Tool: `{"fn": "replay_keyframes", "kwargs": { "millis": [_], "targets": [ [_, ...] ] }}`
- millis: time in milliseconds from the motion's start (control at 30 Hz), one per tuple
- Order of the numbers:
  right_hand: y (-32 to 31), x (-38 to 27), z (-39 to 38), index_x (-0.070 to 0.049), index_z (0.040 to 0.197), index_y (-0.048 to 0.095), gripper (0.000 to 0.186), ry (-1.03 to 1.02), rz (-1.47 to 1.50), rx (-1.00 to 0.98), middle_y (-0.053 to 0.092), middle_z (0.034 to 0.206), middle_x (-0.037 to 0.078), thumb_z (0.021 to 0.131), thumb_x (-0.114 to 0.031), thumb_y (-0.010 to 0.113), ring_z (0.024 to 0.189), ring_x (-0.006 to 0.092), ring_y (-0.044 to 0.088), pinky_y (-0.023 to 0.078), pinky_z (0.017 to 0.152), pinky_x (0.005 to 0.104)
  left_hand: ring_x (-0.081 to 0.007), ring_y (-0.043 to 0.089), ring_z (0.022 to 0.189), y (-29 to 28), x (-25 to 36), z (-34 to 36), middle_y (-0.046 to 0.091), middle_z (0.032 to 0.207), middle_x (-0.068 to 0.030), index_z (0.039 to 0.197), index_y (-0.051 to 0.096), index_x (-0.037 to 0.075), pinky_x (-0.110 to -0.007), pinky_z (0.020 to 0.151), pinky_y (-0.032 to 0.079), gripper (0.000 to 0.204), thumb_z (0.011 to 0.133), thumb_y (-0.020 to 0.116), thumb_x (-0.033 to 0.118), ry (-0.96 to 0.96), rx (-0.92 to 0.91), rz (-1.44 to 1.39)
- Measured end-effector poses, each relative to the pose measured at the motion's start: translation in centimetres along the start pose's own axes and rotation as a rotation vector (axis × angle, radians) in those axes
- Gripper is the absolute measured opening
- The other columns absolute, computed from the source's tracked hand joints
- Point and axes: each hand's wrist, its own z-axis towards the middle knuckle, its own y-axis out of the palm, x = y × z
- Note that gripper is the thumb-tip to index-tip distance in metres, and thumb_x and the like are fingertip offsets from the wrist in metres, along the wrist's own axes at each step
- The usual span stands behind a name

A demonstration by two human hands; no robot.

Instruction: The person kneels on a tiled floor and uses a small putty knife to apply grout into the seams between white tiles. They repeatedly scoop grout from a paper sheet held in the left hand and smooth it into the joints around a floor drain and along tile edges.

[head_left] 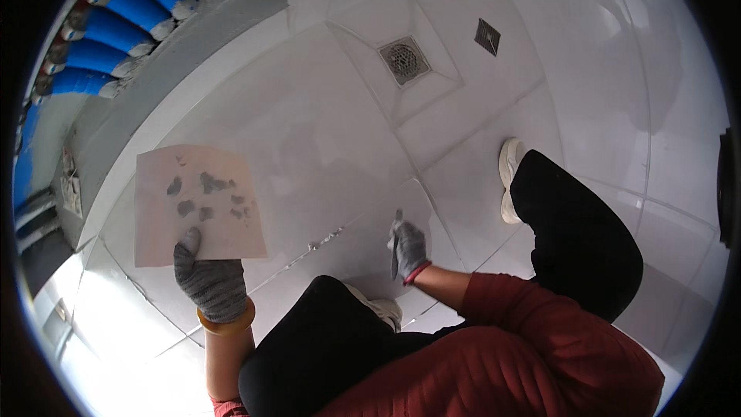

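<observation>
My left hand (212, 282), in a grey knitted glove, grips the lower edge of a thin, stiff, pale pink sheet (158, 205), thumb on top. Several dark grey dabs lie on the sheet's face; I cannot tell what they are made of. Over the floor tiles, my right hand (409, 249), gloved in grey with a red cuff, is closed, one fingertip pointing forward. Whatever it may hold is too small to make out. Left of it, a broken line of whitish crumbs or paste (312, 246) runs along a tile joint.
Pale glossy tiles (324, 147) cover the floor. A square metal drain (404, 60) is set in it, with a dark diamond-shaped piece (487, 36) beside it. Blue pipes (116, 27) line a grey ledge at far left. My black-trousered knees (575, 239) and pale shoes (509, 177) flank my right hand.
</observation>
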Motion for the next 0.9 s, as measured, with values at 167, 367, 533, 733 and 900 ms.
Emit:
{"fn": "replay_keyframes", "kwargs": {
  "millis": [167, 367, 533, 733, 900],
  "targets": [
    [-0.5, -1.1, 5.3, -0.017, 0.069, 0.047, 0.021, 0.025, 0.226, 0.125, 0.043, 0.056, -0.006, 0.087, -0.027, 0.053, 0.046, 0.0096, 0.04, 0.043, 0.065, 0.0361, -0.0222, 0.049, 0.106, 0.3, -0.2, 0.2, 0.051, 0.116, -0.0159, 0.12, 0.042, -0.006, -0.035, 0.097, 0.04, 0.04, 0.086, 0.051, 0.012, -0.052, -0.009, 0.065],
    [0.5, -2.7, 7.8, -0.015, 0.069, 0.048, 0.022, 0.016, 0.313, 0.149, 0.044, 0.061, -0.005, 0.086, -0.028, 0.054, 0.051, 0.0089, 0.041, 0.039, 0.057, 0.0297, -0.0224, 0.049, 0.108, 0.5, -1.0, 0.6, 0.051, 0.117, -0.0154, 0.121, 0.042, -0.007, -0.036, 0.098, 0.04, 0.04, 0.088, 0.05, 0.014, -0.071, -0.101, 0.081],
    [0.8, -2.7, 8.3, -0.016, 0.07, 0.049, 0.02, 0.082, 0.338, 0.213, 0.045, 0.061, -0.005, 0.086, -0.028, 0.054, 0.051, 0.0095, 0.041, 0.039, 0.058, 0.0308, -0.0231, 0.049, 0.108, 0.3, -1.5, 0.8, 0.051, 0.117, -0.0153, 0.123, 0.041, -0.006, -0.036, 0.097, 0.04, 0.041, 0.088, 0.05, 0.015, -0.044, 0.019, 0.222],
    [0.6, -2.7, 8.8, -0.016, 0.072, 0.049, 0.015, 0.155, 0.399, 0.222, 0.046, 0.061, -0.005, 0.084, -0.025, 0.053, 0.051, 0.0101, 0.043, 0.039, 0.058, 0.0306, -0.0228, 0.046, 0.11, 1.1, -1.8, 0.9, 0.048, 0.121, -0.0155, 0.125, 0.037, -0.006, -0.037, 0.097, 0.039, 0.045, 0.087, 0.05, 0.016, -0.136, 0.038, 0.089],
    [0.6, -3.0, 9.0, -0.016, 0.073, 0.051, 0.014, 0.172, 0.385, 0.246, 0.048, 0.063, -0.005, 0.084, -0.026, 0.053, 0.054, 0.0102, 0.044, 0.039, 0.058, 0.0305, -0.0222, 0.046, 0.11, 1.1, -2.0, 1.1, 0.048, 0.121, -0.0154, 0.125, 0.037, -0.006, -0.037, 0.097, 0.039, 0.044, 0.088, 0.049, 0.015, -0.13, 0.022, 0.116]
  ]
}}
